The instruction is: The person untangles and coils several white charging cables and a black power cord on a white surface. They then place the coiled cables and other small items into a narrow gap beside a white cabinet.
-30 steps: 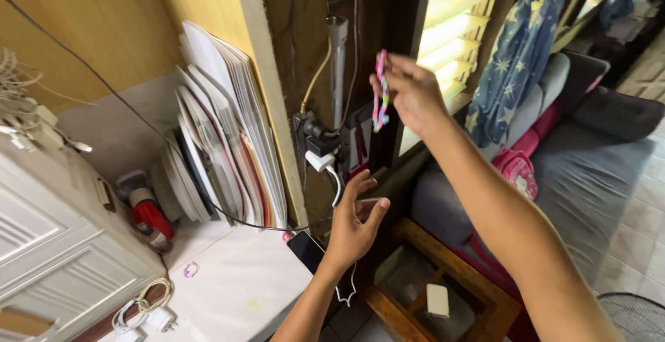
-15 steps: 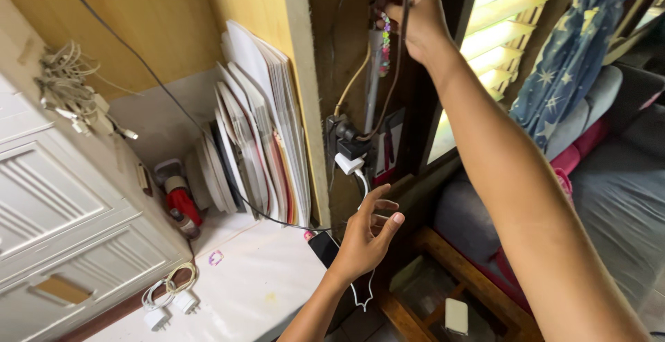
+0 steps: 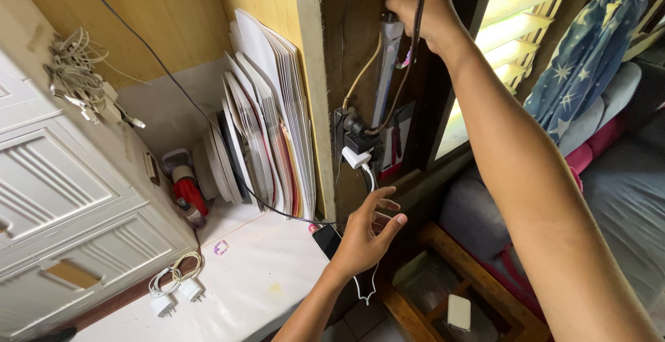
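Head view: right hand (image 3: 422, 6) raised high against dark wooden post (image 3: 360, 51), fingers closed on beaded string (image 3: 407, 57), pink and multicoloured, mostly hidden, dangling just beside grey pipe (image 3: 385, 72). Left hand (image 3: 366, 235) open, empty, fingers spread, near white charger (image 3: 356, 156).

1. My right hand (image 3: 424, 11) is raised to the frame's top edge, its fingertips cut off there
2. Only a scrap of the pink beaded string (image 3: 407, 57) shows beneath that hand; the rest is hidden
3. My left hand (image 3: 365, 233) covers part of the dark phone (image 3: 325, 239)
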